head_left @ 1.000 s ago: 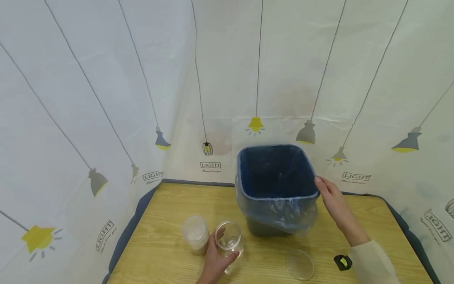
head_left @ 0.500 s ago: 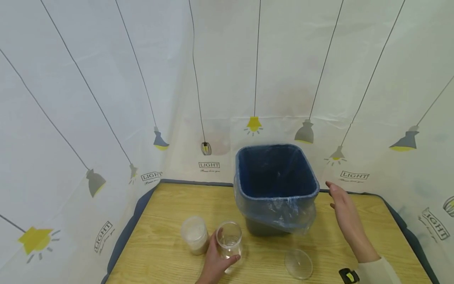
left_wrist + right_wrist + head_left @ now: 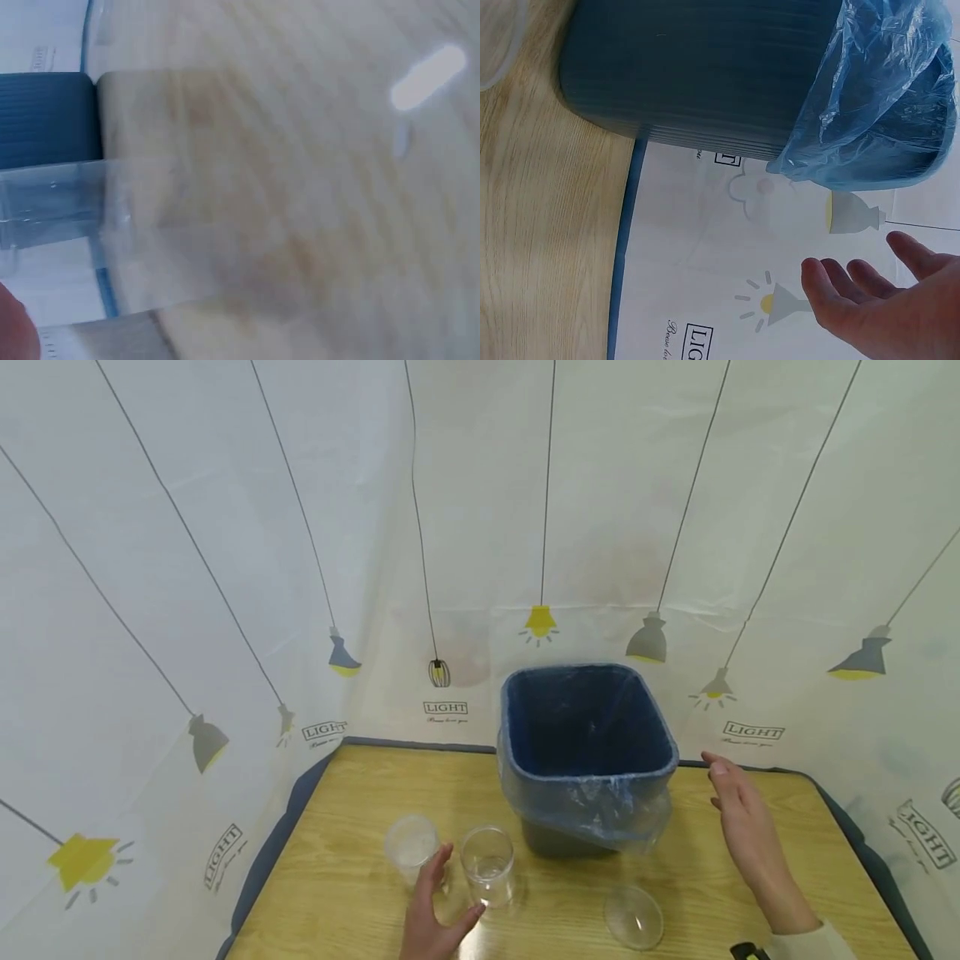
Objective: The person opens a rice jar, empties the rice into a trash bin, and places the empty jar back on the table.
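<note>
A clear plastic jar [image 3: 489, 870] with an open top stands on the wooden table, left of the bin. My left hand [image 3: 433, 920] is just beside it, fingers and thumb spread with a gap to its wall. The left wrist view has the jar's clear wall [image 3: 56, 199] and one fingertip [image 3: 15, 330]. A second clear jar [image 3: 408, 839], with whitish contents, is partly behind the left fingers. To the right of the blue bin [image 3: 600, 777], lined with a translucent blue bag [image 3: 855, 112], my right hand [image 3: 750, 839] hangs in the air, fingers loosely bent around nothing.
A round clear lid [image 3: 633, 918] lies on the table [image 3: 360, 793] in front of the bin. At the bottom edge a black item [image 3: 748, 951] shows by the right sleeve [image 3: 810, 943]. A white sheet [image 3: 465, 527] printed with lamps surrounds the table.
My right hand has let go of the bin's rim and drawn back to the right. The left hand has released the clear jar and moved slightly left.
</note>
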The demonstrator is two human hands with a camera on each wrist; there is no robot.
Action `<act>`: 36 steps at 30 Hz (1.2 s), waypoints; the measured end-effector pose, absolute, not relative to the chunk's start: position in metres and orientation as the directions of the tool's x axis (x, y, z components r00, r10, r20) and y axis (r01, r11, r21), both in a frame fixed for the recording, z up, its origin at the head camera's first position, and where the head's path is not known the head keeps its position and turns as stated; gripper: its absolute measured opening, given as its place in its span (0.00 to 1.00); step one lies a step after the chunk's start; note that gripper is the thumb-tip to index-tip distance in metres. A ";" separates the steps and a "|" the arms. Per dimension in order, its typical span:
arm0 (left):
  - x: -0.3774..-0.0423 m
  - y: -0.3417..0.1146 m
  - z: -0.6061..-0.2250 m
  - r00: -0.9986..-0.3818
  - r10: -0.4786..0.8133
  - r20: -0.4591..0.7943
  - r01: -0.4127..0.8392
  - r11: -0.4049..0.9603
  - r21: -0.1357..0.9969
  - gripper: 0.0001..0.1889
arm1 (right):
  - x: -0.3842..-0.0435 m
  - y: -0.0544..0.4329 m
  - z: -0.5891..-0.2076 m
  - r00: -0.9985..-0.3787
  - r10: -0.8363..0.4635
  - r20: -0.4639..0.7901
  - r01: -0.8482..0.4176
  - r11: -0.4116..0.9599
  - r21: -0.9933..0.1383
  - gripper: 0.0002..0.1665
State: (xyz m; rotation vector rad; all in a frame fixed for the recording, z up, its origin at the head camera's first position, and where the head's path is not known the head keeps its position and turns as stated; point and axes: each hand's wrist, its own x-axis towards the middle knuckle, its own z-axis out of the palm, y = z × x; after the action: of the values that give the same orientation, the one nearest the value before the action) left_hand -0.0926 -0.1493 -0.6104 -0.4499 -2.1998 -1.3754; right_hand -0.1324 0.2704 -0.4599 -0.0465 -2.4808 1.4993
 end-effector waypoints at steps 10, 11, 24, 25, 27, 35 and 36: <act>-0.119 -0.189 -0.590 -0.585 -0.126 0.801 0.622 0.563 0.544 0.46 | -0.128 0.273 -0.463 -0.975 0.168 0.147 -0.050 0.475 -0.879 0.39; -0.120 -0.192 -0.592 -0.640 -0.147 0.754 0.568 0.572 0.592 0.50 | -0.127 0.274 -0.464 -0.975 0.168 0.142 -0.047 0.472 -0.881 0.39; -0.135 -0.213 -0.631 -0.981 -0.155 0.119 0.068 0.298 0.952 0.62 | -0.121 0.275 -0.476 -0.980 0.165 0.108 -0.023 0.446 -0.895 0.40; -0.135 -0.213 -0.634 -0.983 -0.150 0.102 0.054 0.295 0.954 0.61 | -0.121 0.275 -0.478 -0.981 0.163 0.110 -0.027 0.441 -0.897 0.39; -0.136 -0.213 -0.639 -0.984 -0.155 0.090 0.044 0.282 0.958 0.60 | -0.119 0.275 -0.481 -0.982 0.159 0.106 -0.027 0.431 -0.902 0.40; -0.139 -0.211 -0.654 -0.971 -0.209 0.120 0.047 0.324 0.945 0.53 | -0.113 0.275 -0.487 -0.985 0.166 0.047 0.021 0.384 -0.923 0.42; -0.139 -0.211 -0.655 -0.968 -0.216 0.128 0.048 0.338 0.940 0.52 | -0.112 0.275 -0.487 -0.985 0.168 0.043 0.024 0.377 -0.926 0.42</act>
State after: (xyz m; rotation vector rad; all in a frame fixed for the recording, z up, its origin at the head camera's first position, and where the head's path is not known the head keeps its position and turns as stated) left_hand -0.1388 -0.2114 -0.6548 0.1519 -2.3726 -1.6782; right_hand -0.1119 0.2754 -0.4874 -0.1751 -2.4965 1.6747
